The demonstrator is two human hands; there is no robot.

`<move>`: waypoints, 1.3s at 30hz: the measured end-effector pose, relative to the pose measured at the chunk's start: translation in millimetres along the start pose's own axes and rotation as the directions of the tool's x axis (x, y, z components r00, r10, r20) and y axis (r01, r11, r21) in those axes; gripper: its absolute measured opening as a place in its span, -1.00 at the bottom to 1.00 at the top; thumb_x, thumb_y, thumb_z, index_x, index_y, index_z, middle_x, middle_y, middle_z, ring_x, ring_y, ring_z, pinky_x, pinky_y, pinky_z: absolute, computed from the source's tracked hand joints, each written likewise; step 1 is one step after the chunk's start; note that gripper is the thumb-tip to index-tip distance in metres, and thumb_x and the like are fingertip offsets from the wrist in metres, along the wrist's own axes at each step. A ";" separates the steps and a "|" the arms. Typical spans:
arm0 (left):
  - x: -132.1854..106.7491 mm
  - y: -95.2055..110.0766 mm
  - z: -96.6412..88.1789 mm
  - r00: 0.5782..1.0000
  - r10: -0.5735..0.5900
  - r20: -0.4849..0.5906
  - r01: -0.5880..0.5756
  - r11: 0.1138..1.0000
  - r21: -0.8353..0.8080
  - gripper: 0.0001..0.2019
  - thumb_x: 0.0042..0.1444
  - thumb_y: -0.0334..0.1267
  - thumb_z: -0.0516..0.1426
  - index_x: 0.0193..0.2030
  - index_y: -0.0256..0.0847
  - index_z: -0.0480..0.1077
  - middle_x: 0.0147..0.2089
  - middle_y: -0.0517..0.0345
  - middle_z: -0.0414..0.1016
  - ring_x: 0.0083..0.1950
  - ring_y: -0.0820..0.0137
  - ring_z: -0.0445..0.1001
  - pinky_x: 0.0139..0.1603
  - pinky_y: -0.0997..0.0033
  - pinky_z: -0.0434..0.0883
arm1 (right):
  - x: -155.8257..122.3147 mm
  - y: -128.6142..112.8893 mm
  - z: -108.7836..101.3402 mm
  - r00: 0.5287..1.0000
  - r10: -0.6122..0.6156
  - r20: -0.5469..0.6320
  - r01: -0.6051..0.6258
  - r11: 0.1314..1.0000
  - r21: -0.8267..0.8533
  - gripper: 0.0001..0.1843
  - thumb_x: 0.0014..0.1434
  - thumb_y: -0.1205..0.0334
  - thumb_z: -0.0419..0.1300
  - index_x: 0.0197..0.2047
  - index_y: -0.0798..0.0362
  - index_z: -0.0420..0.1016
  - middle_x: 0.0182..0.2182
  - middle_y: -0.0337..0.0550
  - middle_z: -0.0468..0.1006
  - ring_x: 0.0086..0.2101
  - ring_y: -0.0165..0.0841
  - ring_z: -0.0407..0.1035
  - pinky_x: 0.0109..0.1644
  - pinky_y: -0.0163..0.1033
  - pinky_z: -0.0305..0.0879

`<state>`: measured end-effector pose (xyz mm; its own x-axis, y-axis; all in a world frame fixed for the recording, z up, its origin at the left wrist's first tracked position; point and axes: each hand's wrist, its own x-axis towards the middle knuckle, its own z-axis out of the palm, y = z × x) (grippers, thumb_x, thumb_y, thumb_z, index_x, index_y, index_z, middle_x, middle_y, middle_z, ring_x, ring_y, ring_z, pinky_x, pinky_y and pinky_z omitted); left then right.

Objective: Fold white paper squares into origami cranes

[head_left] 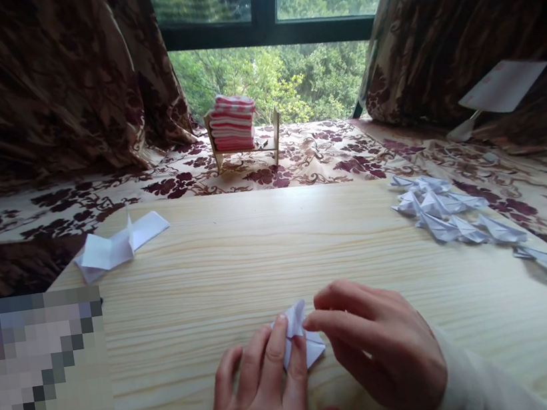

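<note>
Pressing folded paper (315, 349) under my spread left hand (264, 384); right hand (385, 345) curled alongside, whether pinching I cannot tell.

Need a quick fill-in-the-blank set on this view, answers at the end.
1. The left hand presses the folded paper against the ____.
2. The cluster of pointed paper pieces lies on the picture's ____ side.
3. Beyond the stack of folded cloths, greenery shows through the ____.

Missing words: table; right; window.
</note>
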<state>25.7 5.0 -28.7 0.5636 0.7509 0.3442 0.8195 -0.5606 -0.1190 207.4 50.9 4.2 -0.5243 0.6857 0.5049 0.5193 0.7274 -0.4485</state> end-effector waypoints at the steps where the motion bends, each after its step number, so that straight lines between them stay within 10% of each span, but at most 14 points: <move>1: -0.3 -1.1 0.3 1.000 -0.002 -0.001 0.002 1.000 -0.003 -0.55 0.10 0.02 -0.07 0.06 -0.13 0.28 0.09 0.15 0.36 0.04 0.29 0.25 -0.04 0.21 0.07 | -1.5 -3.1 2.0 1.000 -0.005 -0.006 0.005 0.998 -0.055 -0.74 0.09 0.44 -0.05 -0.23 0.06 0.40 -0.41 -0.14 0.39 -0.47 -0.41 0.23 -0.45 -0.32 0.13; 12: 1.6 14.5 6.2 0.973 -0.211 -0.097 0.183 0.953 -0.241 -0.61 0.09 0.01 -0.04 -0.09 -0.16 0.40 -0.02 0.14 0.46 0.01 0.27 0.29 0.13 0.15 -0.03 | -1.7 -1.8 18.5 1.000 -0.016 -0.020 0.010 0.959 -0.285 -0.70 0.19 0.33 -0.12 -0.33 0.01 0.44 -0.47 -0.18 0.35 -0.51 -0.40 0.12 -0.45 -0.27 -0.02; 39: 1.8 14.9 4.8 0.971 -0.217 -0.095 0.181 0.938 -0.297 -0.63 0.08 -0.01 0.00 -0.11 -0.19 0.41 -0.06 0.07 0.47 0.01 0.26 0.31 0.20 0.13 -0.08 | -2.0 4.5 16.8 0.995 -0.013 0.098 0.040 0.962 -0.271 -0.80 0.09 0.34 -0.03 -0.37 0.01 0.41 -0.44 -0.21 0.36 -0.50 -0.41 0.11 -0.46 -0.28 -0.05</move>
<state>39.4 -0.4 -34.3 0.3597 0.8181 0.4486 0.8394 -0.4937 0.2273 199.5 53.2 -11.2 -0.5950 0.6752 0.4361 0.6614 0.7196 -0.2117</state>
